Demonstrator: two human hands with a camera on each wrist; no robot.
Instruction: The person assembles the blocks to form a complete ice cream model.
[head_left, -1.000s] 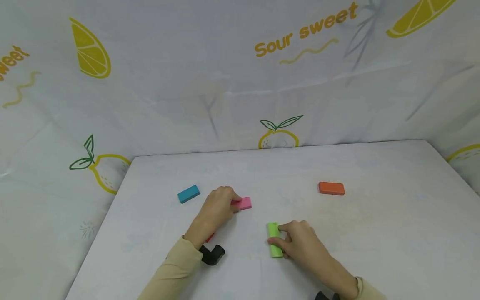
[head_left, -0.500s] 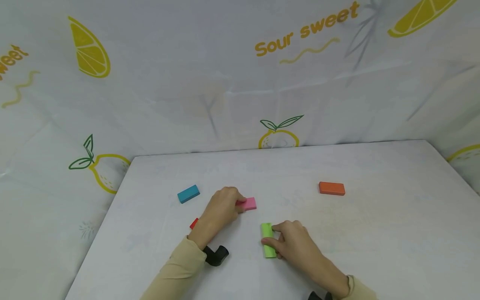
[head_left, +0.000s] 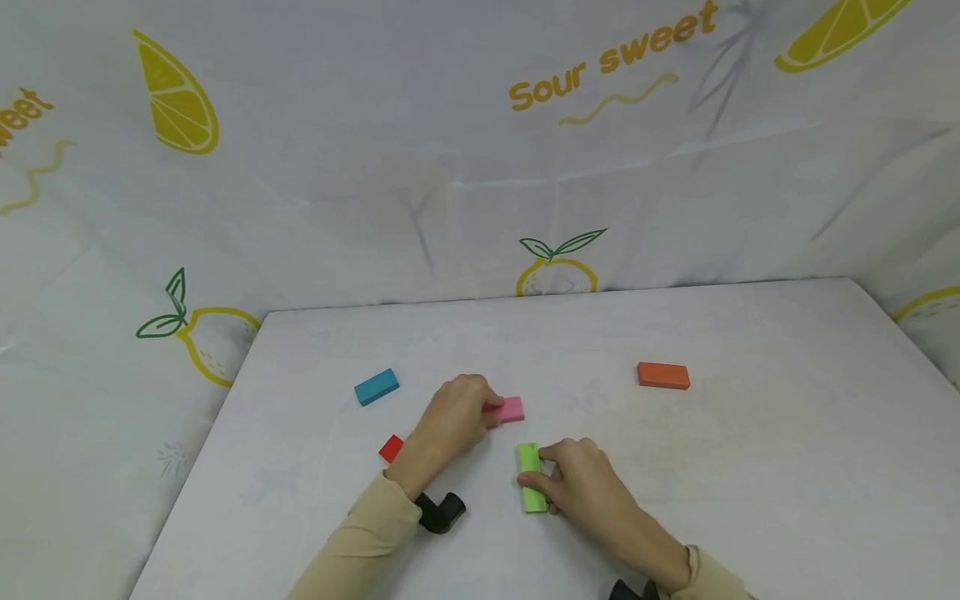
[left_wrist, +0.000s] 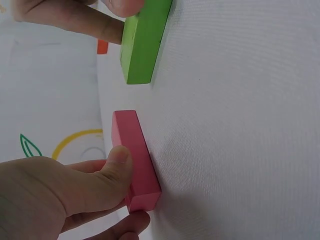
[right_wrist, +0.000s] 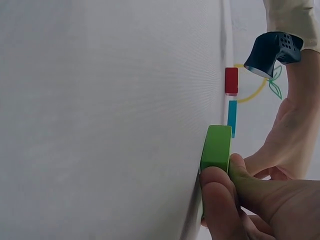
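My left hand (head_left: 453, 417) pinches a pink rectangular block (head_left: 512, 409) by its left part; in the left wrist view the thumb lies on the face of the pink block (left_wrist: 135, 150). Just nearer and to the right, my right hand (head_left: 588, 483) grips a light green block (head_left: 530, 475) between thumb and fingers. That green block (right_wrist: 217, 142) is seen end-on in the right wrist view. A small gap separates the two blocks, which are both on or very close to the white table.
A blue block (head_left: 377, 387) lies at the left, and a red block (head_left: 391, 448) is partly hidden behind the left forearm. An orange block (head_left: 663, 376) lies at the back right. Black wrist cameras (head_left: 442, 512) hang from the wrists near the white table (head_left: 750, 467).
My left hand has moved the pink block a little to the right. My right hand has brought the green block leftward, closer to it. More of the red block shows.
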